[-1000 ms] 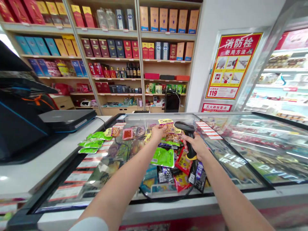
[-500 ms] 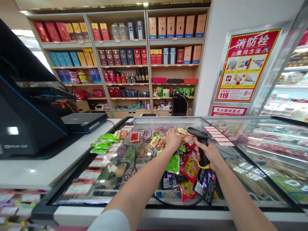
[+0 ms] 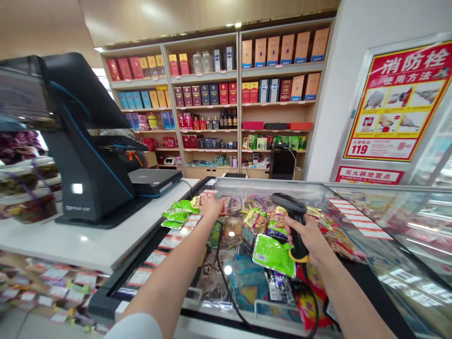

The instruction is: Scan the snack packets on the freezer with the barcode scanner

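My left hand (image 3: 211, 206) reaches over the far left of the freezer's glass top, with the thumb spread from the fingers. Its fingertips are at a small yellow snack packet (image 3: 195, 202), partly hidden by the hand, beside several green packets (image 3: 178, 212). In my right hand (image 3: 306, 233) is a black barcode scanner (image 3: 297, 221), gripped by its handle, head pointing up and left. Below and around the scanner lie yellow snack packets (image 3: 255, 219), a larger green packet (image 3: 274, 254), dark packets (image 3: 278, 286) and red packets (image 3: 310, 306).
A black cable (image 3: 223, 273) runs across the glass. At left, a dark register (image 3: 92, 155) and a flat black device (image 3: 155, 181) stand on a white counter (image 3: 95, 245). Boxed goods fill the shelves (image 3: 208, 94) behind. A red poster (image 3: 400, 101) hangs at right.
My left hand has moved left from the packet pile to the yellow packet by the green ones. My right hand keeps the scanner. The view has turned left.
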`<state>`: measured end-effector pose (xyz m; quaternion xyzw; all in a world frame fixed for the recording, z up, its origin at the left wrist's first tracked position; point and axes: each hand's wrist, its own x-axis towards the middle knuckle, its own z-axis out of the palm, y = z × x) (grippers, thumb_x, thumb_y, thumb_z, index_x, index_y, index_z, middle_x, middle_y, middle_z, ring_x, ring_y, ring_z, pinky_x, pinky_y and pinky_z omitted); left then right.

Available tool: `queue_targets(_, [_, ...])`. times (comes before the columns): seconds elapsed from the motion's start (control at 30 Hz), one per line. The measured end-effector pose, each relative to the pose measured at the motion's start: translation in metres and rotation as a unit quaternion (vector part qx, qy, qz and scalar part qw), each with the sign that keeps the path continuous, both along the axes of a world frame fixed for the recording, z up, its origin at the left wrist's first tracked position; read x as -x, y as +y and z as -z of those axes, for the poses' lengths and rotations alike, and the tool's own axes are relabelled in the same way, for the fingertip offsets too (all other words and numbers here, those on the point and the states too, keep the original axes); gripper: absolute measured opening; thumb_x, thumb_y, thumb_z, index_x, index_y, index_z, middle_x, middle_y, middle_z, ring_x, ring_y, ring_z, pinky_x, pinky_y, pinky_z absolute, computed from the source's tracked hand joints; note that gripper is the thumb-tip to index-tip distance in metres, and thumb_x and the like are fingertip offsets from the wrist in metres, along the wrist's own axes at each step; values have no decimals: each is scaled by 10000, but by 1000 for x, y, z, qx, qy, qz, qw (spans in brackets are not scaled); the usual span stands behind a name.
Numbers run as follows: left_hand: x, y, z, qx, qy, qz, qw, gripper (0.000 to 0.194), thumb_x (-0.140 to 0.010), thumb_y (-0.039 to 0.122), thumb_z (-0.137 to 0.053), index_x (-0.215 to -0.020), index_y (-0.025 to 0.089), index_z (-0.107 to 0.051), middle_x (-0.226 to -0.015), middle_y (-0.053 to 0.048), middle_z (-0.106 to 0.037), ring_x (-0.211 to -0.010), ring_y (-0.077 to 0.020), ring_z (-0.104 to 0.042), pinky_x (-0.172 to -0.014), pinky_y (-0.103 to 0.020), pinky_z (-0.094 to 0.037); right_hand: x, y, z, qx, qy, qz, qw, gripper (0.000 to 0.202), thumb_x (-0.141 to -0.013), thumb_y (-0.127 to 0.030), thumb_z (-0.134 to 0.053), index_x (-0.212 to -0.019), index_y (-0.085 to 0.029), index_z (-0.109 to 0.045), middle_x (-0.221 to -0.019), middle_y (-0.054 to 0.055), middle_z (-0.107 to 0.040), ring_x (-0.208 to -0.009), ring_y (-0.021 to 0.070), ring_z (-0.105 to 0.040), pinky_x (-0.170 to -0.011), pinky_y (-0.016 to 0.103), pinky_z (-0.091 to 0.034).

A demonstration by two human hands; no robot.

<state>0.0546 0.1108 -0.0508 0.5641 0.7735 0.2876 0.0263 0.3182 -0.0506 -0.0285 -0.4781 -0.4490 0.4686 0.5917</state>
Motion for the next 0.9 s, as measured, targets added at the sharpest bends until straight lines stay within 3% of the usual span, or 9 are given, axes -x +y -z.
queue_targets(0.07, [37, 13, 1, 4, 25, -35, 999, 608, -803, 579, -492, -1288, 218, -554, -1449, -181, -425, -1342, -410, -345, -1011, -583, -328, 13, 4, -1, -3, 0, -5, 1000, 361, -617, -452, -791, -622, -182, -551, -462, -42, -553, -377, 86, -473, -385, 210, -415])
queue_targets(0.17, [83, 31, 0, 71, 49, -56, 995, 717, -739, 689, -490, -1290, 236, -571, -1464, -207, -405, -1314, -482, -344, -968, -672, -308, 25, 8, 0, 0, -11, -12, 1000, 369, -608, -464, -789, -602, -182, -551, -450, -43, -541, -383, 88, -473, -386, 210, -412])
queue_targets(0.3, [114, 41, 3, 184, 79, -33, 979, 758, -647, 705, -574, -1263, 263, -603, -1398, -219, -480, -1297, -512, -345, -938, -708, -301, 28, 9, 1, 9, -30, -5, 999, 368, -621, -456, -776, -563, -179, -542, -432, -43, -520, -375, 87, -464, -387, 214, -409])
queue_targets(0.47, [110, 12, 11, 191, 99, 7, 977, 631, -685, 576, -591, -1255, 307, -603, -1374, -192, -502, -1276, -461, -392, -934, -704, -310, 28, 10, 4, 2, -23, 0, 1000, 347, -610, -437, -790, -612, -184, -551, -466, -45, -546, -373, 92, -474, -380, 215, -406])
queue_targets(0.73, [87, -85, 26, 158, 146, 61, 975, 582, -696, 579, -582, -1196, 285, -634, -1271, -182, -555, -1184, -425, -485, -899, -644, -381, 33, 11, 11, -10, -27, -22, 999, 356, -640, -479, -757, -614, -190, -550, -444, -49, -526, -362, 91, -457, -376, 221, -400])
queue_targets(0.83, [85, -104, 20, 142, 124, 116, 975, 458, -736, 596, -553, -990, 253, -717, -1225, -150, -593, -1142, -376, -530, -915, -568, -412, 34, 10, 10, -12, -24, -18, 999, 345, -642, -478, -749, -694, -184, -576, -453, -55, -531, -366, 91, -455, -372, 216, -396])
queue_targets(0.9, [81, -98, 10, 101, 114, 119, 981, 434, -790, 600, -497, -812, 239, -735, -1219, -120, -611, -1137, -354, -540, -957, -563, -382, 34, 9, 9, -11, -18, -18, 1000, 349, -640, -464, -750, -770, -179, -597, -464, -61, -539, -368, 91, -456, -372, 214, -396])
